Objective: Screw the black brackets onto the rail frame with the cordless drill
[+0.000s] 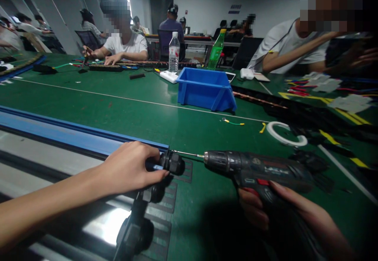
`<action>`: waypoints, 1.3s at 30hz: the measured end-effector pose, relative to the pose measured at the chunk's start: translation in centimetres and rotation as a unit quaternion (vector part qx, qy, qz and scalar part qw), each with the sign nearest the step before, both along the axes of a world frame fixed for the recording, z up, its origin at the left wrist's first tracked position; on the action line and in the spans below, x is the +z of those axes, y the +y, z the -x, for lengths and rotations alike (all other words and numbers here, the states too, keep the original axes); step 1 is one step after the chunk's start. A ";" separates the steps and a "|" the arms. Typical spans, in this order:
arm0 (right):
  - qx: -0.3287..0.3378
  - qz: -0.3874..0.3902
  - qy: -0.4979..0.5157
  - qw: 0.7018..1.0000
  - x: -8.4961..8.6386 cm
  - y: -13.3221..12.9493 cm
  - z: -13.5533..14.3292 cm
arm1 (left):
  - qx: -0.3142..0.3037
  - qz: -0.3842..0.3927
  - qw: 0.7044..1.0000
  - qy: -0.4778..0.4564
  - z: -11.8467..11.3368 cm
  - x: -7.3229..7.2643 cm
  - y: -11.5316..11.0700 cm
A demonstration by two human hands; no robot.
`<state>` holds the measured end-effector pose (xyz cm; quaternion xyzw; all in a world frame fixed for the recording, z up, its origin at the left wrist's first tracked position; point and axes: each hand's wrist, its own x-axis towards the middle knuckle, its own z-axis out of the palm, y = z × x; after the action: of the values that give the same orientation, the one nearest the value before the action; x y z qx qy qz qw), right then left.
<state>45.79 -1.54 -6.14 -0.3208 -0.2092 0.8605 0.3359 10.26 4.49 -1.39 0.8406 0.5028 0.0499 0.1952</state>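
My right hand [307, 209] is wrapped around the handle of a black cordless drill [265, 168], a finger at its red trigger. The long thin bit [189, 153] points left, its tip at the upper corner of a black end plate [126, 221]. That plate stands across the end of a blue and silver profile [73, 131]. My left hand [130, 166] is closed at this corner, fingers over the blue edge and thumb against a black cable gland [174, 163]. A second, larger gland [137, 231] sticks out lower on the plate. Whether the tip sits in a screw is too small to tell.
Beyond the drill stands a blue bin [203, 89] on the green table [132, 115]. Near it are a clear bottle [174, 52], a green bottle [217, 50] and a white ring [286, 134]. Slotted black strips [168, 198] lie beside the end plate. Co-workers [124, 44] sit across the table.
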 end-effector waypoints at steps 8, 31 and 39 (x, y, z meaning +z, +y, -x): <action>0.004 -0.014 -0.017 1.000 0.0 0.0 0.1 | -0.045 -0.076 0.996 0.018 0.6 0.9 0.0; 0.028 -0.057 -0.042 0.997 -0.8 0.0 -0.8 | -0.146 -0.027 0.986 -0.079 1.1 0.3 1.8; 0.010 -0.053 -0.047 0.997 -0.6 -0.2 -0.4 | -0.146 -0.036 0.985 -0.080 0.9 0.4 1.7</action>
<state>46.18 -1.70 -6.70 -0.3407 -0.2733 0.8354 0.3337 9.35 6.23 -1.03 0.9047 0.3556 0.1062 0.2093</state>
